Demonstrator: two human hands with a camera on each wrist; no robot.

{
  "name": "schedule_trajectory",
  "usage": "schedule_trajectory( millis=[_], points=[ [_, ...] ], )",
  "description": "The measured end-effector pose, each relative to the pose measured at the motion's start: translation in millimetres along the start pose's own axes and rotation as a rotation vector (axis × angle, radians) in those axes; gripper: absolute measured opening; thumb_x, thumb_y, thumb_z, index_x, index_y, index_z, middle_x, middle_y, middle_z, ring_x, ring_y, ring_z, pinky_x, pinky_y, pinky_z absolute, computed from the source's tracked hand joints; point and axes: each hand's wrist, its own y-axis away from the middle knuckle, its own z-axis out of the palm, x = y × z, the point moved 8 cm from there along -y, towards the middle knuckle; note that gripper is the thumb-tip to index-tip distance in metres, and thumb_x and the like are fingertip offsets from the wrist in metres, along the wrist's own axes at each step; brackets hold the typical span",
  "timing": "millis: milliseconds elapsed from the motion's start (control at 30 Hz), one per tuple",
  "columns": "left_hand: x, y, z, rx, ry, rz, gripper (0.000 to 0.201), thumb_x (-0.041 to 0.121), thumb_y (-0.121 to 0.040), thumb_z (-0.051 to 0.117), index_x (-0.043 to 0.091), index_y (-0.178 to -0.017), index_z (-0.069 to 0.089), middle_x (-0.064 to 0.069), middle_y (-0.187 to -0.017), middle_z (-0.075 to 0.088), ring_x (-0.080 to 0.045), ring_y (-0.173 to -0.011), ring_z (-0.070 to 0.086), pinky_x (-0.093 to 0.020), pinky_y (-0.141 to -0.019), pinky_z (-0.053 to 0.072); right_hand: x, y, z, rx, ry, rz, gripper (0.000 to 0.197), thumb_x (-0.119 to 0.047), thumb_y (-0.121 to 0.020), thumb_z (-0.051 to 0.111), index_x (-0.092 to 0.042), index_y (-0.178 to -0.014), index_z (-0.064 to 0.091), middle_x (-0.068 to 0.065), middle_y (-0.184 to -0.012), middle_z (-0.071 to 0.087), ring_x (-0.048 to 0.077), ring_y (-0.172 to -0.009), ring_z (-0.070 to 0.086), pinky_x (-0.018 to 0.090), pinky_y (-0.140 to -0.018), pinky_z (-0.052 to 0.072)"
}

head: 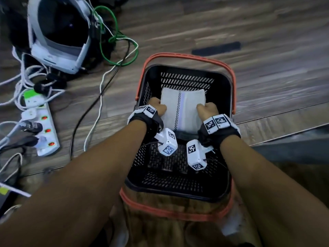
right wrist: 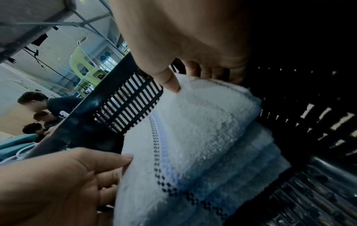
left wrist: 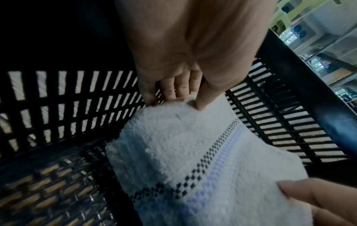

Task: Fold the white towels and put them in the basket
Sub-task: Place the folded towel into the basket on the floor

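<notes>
A folded white towel [head: 181, 107] with a dark dotted line and a pale blue stripe hangs inside the black basket [head: 229, 97] with orange handles. My left hand [head: 157, 106] grips its left edge, thumb on top and fingers underneath. My right hand [head: 207, 111] grips the right edge the same way. In the left wrist view the towel [left wrist: 193, 152] is pinched by the left hand [left wrist: 179, 97] near the slatted basket wall [left wrist: 58, 107]. The right wrist view shows the towel's [right wrist: 203, 130] stacked layers and the right hand [right wrist: 185, 81] pinching its top edge.
The basket stands on a wood floor [head: 267, 41]. To the left lie a white headset [head: 58, 36], tangled white, green and black cables [head: 114, 50] and a white power strip [head: 45, 127]. A dark strip [head: 216, 49] lies beyond the basket. People [right wrist: 38, 110] show in the background.
</notes>
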Motion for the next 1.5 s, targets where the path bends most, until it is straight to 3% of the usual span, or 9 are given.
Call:
schedule_trajectory(
  millis=[133, 333, 467, 567, 700, 1033, 1233, 1367, 1500],
  points=[
    [3.6, -3.7, -0.7, 0.055, 0.021, 0.024, 0.016, 0.004, -0.084, 0.051, 0.005, -0.098, 0.057, -0.011, -0.095, 0.059, -0.026, -0.093, 0.058, -0.029, -0.078, 0.044, 4.4, -2.1, 0.0, 0.014, 0.019, 0.02, 0.042, -0.019, -0.089, 0.043, 0.006, -0.122, 0.049, 0.019, -0.106, 0.057, 0.027, -0.085, 0.051, 0.029, -0.069, 0.033],
    [1.9, 1.4, 2.0, 0.158, 0.087, 0.1, 0.04, 0.006, -0.09, 0.05, 0.001, -0.129, 0.045, -0.016, -0.123, 0.057, -0.03, -0.113, 0.054, -0.025, -0.084, 0.04, -4.2, 4.7, -0.4, 0.126, 0.106, -0.013, 0.042, -0.012, -0.09, 0.044, 0.003, -0.128, 0.037, 0.023, -0.133, 0.043, 0.037, -0.119, 0.046, 0.039, -0.089, 0.041],
    [14.1, 13.0, 4.9, 0.276, -0.008, 0.324, 0.052, 0.005, -0.093, 0.043, -0.003, -0.142, 0.027, -0.021, -0.145, 0.034, -0.031, -0.135, 0.033, -0.027, -0.11, 0.023, -28.3, 20.5, 3.5, 0.323, 0.403, -0.292, 0.055, -0.018, -0.088, 0.048, -0.008, -0.138, 0.029, 0.019, -0.142, 0.028, 0.036, -0.128, 0.029, 0.043, -0.093, 0.037],
    [19.2, 19.3, 23.2, 0.273, -0.177, 0.465, 0.053, 0.011, -0.097, 0.037, 0.002, -0.146, 0.021, -0.015, -0.156, 0.016, -0.027, -0.144, 0.016, -0.028, -0.115, 0.012, -30.6, 25.4, 15.4, 0.39, 0.618, -0.481, 0.058, -0.021, -0.089, 0.045, -0.009, -0.142, 0.026, 0.017, -0.153, 0.018, 0.032, -0.141, 0.016, 0.048, -0.107, 0.027],
    [0.5, 12.0, 40.3, 0.25, -0.43, 0.438, 0.054, 0.027, -0.1, 0.027, 0.012, -0.15, 0.011, -0.005, -0.159, -0.002, -0.021, -0.146, 0.0, -0.041, -0.117, 0.015, -5.0, 15.5, 30.8, 0.326, 0.736, -0.52, 0.058, -0.029, -0.094, 0.035, -0.006, -0.146, 0.02, 0.014, -0.157, 0.009, 0.027, -0.146, 0.006, 0.049, -0.114, 0.016],
    [-10.8, -9.1, 54.6, 0.282, -0.539, 0.456, 0.056, 0.032, -0.1, 0.019, 0.015, -0.15, 0.0, -0.004, -0.159, -0.005, -0.023, -0.146, -0.002, -0.036, -0.117, 0.007, 12.4, -0.6, 44.7, 0.317, 0.607, -0.485, 0.062, -0.034, -0.096, 0.03, -0.007, -0.149, 0.012, 0.011, -0.158, 0.003, 0.03, -0.144, 0.013, 0.046, -0.114, 0.018],
    [0.0, 5.9, 45.8, 0.132, -0.654, 0.335, 0.058, 0.033, -0.1, 0.02, 0.013, -0.15, -0.003, -0.005, -0.158, -0.012, -0.025, -0.146, -0.006, -0.044, -0.117, 0.013, 2.6, 9.2, 37.8, 0.099, 0.686, -0.374, 0.064, -0.033, -0.097, 0.031, -0.009, -0.15, 0.003, 0.008, -0.158, -0.009, 0.029, -0.146, -0.001, 0.048, -0.115, 0.015],
    [14.3, 52.3, 25.8, -0.023, -0.843, 0.26, 0.052, 0.033, -0.098, 0.029, 0.008, -0.143, 0.026, -0.014, -0.155, 0.017, -0.03, -0.143, 0.015, -0.048, -0.111, 0.023, 3.1, 45.3, 19.6, -0.101, 0.865, -0.277, 0.058, -0.036, -0.095, 0.037, -0.006, -0.143, 0.026, 0.013, -0.156, 0.011, 0.029, -0.144, 0.012, 0.045, -0.111, 0.023],
    [25.5, 122.3, 5.1, -0.115, -0.891, 0.297, 0.041, 0.039, -0.097, 0.031, 0.01, -0.113, 0.055, -0.013, -0.121, 0.058, -0.031, -0.106, 0.057, -0.042, -0.092, 0.043, 15.3, 106.4, 1.1, -0.208, 0.877, -0.274, 0.045, -0.047, -0.092, 0.037, -0.01, -0.103, 0.059, 0.015, -0.115, 0.061, 0.031, -0.099, 0.059, 0.036, -0.083, 0.046]
  ],
)
